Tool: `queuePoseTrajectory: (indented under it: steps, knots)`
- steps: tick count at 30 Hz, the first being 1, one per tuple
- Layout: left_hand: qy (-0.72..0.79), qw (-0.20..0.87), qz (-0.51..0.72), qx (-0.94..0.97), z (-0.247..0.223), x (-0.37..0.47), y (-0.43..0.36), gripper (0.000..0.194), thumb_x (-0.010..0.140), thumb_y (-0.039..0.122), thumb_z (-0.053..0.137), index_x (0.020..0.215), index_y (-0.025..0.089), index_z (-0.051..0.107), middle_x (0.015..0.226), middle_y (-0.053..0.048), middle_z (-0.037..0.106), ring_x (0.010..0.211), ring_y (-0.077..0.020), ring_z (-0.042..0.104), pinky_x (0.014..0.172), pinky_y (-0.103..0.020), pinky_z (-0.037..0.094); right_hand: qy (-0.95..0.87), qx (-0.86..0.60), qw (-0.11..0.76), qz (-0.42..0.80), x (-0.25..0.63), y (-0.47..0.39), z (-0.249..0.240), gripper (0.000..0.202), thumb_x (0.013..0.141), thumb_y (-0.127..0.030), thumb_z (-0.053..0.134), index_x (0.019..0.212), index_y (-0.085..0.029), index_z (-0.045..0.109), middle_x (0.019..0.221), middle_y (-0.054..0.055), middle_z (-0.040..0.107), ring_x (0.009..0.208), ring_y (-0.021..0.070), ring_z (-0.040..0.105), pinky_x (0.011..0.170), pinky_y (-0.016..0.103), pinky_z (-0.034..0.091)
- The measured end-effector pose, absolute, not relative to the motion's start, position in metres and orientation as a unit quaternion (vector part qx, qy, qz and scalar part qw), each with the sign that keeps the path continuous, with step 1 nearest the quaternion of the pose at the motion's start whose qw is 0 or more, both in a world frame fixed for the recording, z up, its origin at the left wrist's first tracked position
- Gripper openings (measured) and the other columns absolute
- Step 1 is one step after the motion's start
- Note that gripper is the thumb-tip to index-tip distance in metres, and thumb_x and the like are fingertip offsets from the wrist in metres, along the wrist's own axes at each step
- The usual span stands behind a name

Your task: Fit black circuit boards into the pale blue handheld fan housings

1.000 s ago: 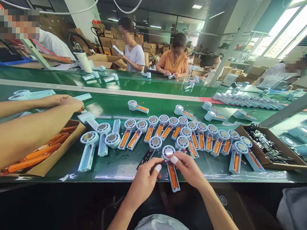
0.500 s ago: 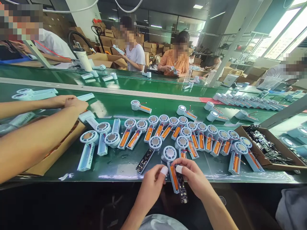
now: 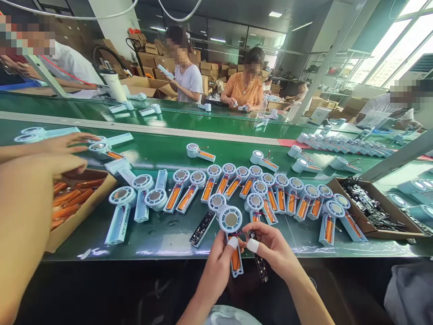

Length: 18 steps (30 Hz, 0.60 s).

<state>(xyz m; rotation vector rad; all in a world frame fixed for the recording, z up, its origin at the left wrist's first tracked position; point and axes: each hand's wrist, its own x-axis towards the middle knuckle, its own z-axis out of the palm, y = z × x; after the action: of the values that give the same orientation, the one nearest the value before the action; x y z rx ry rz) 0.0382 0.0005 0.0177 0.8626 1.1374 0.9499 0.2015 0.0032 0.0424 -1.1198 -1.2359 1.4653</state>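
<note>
My left hand (image 3: 215,262) is closed round the handle of a light blue handheld fan (image 3: 231,220). Its round head faces up, and an orange battery (image 3: 236,259) lies in the open handle, with thin wires near the neck. To the right, my right hand (image 3: 275,248) pinches a narrow black circuit board (image 3: 261,267), apart from the handle and tilted downward. White covers show on both thumbs. Just left of the held fan, another fan (image 3: 217,201) rests on the bench with a black board (image 3: 202,228) over its handle.
Rows of fans with batteries (image 3: 242,176) lie across the green bench (image 3: 169,243). A carton of black boards (image 3: 375,207) stands right, a carton of orange batteries (image 3: 79,198) left. A co-worker's arms (image 3: 27,198) reach in at left. Other people sit across the belt.
My left hand has gripped the fan's handle and shifted it slightly left, away from the board. The co-worker's hands at left have moved apart, and a fan with a battery shows beside them.
</note>
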Motion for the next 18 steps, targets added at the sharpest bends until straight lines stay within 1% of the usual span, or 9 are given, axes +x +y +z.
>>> queuePoseTrajectory:
  steps: [2, 4, 6, 8, 11, 14, 16, 18]
  knots:
    - [0.508, 0.645, 0.403, 0.404, 0.019, 0.038, 0.001, 0.031, 0.089, 0.044, 0.054, 0.109, 0.022, 0.063, 0.108, -0.006, 0.073, 0.108, -0.0261, 0.065, 0.093, -0.034, 0.05, -0.533, -0.489, 0.428, 0.542, 0.202, 0.004, 0.044, 0.033, 0.085, -0.04, 0.071, 0.111, -0.021, 0.065, 0.092, 0.003, 0.063, 0.087, 0.0182, 0.06, 0.08, 0.03, 0.05]
    - [0.522, 0.639, 0.392, 0.406, 0.019, 0.036, 0.002, 0.029, 0.09, 0.043, 0.051, 0.107, 0.022, 0.062, 0.099, -0.004, 0.072, 0.095, -0.0242, 0.067, 0.085, -0.033, 0.051, -0.566, -0.534, 0.411, 0.475, 0.2, 0.004, 0.043, 0.033, 0.088, -0.035, 0.065, 0.117, -0.022, 0.06, 0.093, 0.002, 0.062, 0.087, 0.0184, 0.06, 0.078, 0.029, 0.049]
    - [0.538, 0.628, 0.399, 0.396, 0.018, 0.035, 0.003, 0.031, 0.091, 0.044, 0.05, 0.112, 0.023, 0.061, 0.1, -0.004, 0.071, 0.094, -0.0233, 0.066, 0.086, -0.033, 0.05, -0.59, -0.578, 0.392, 0.405, 0.197, 0.001, 0.04, 0.029, 0.09, -0.031, 0.059, 0.117, -0.023, 0.057, 0.094, 0.002, 0.064, 0.086, 0.0182, 0.061, 0.077, 0.029, 0.048]
    - [0.537, 0.612, 0.411, 0.411, 0.015, 0.035, 0.004, 0.034, 0.092, 0.046, 0.051, 0.115, 0.023, 0.059, 0.1, -0.004, 0.069, 0.094, -0.0228, 0.064, 0.086, -0.032, 0.049, -0.618, -0.617, 0.359, 0.329, 0.195, -0.001, 0.037, 0.02, 0.093, -0.03, 0.053, 0.111, -0.023, 0.055, 0.095, 0.003, 0.066, 0.08, 0.0178, 0.061, 0.074, 0.029, 0.047]
    - [0.513, 0.584, 0.42, 0.468, 0.011, 0.034, 0.005, 0.036, 0.092, 0.05, 0.052, 0.113, 0.022, 0.058, 0.091, -0.002, 0.066, 0.086, -0.0208, 0.061, 0.081, -0.031, 0.049, -0.677, -0.649, 0.267, 0.224, 0.194, -0.004, 0.039, 0.014, 0.097, -0.027, 0.045, 0.105, -0.023, 0.055, 0.091, 0.003, 0.07, 0.071, 0.0183, 0.061, 0.065, 0.028, 0.041]
    - [0.516, 0.561, 0.422, 0.49, 0.011, 0.034, 0.007, 0.036, 0.093, 0.049, 0.051, 0.114, 0.021, 0.058, 0.086, -0.001, 0.064, 0.081, -0.0196, 0.058, 0.077, -0.03, 0.048, -0.738, -0.642, 0.139, 0.156, 0.198, -0.004, 0.052, 0.02, 0.1, -0.022, 0.04, 0.099, -0.022, 0.06, 0.083, 0.004, 0.071, 0.067, 0.0201, 0.064, 0.057, 0.028, 0.031]
    - [0.524, 0.558, 0.414, 0.492, 0.013, 0.033, 0.007, 0.034, 0.093, 0.048, 0.049, 0.113, 0.022, 0.058, 0.083, 0.0, 0.062, 0.077, -0.0193, 0.056, 0.075, -0.03, 0.047, -0.775, -0.612, 0.058, 0.145, 0.2, -0.004, 0.065, 0.024, 0.101, -0.022, 0.041, 0.091, -0.021, 0.063, 0.076, 0.004, 0.07, 0.063, 0.02, 0.063, 0.055, 0.029, 0.025]
    - [0.527, 0.559, 0.407, 0.493, 0.015, 0.032, 0.007, 0.031, 0.093, 0.046, 0.049, 0.109, 0.022, 0.059, 0.081, 0.0, 0.061, 0.076, -0.0191, 0.055, 0.074, -0.03, 0.046, -0.81, -0.561, 0.015, 0.172, 0.201, -0.004, 0.078, 0.019, 0.099, -0.027, 0.05, 0.086, -0.021, 0.064, 0.07, 0.003, 0.069, 0.06, 0.0193, 0.061, 0.054, 0.029, 0.022]
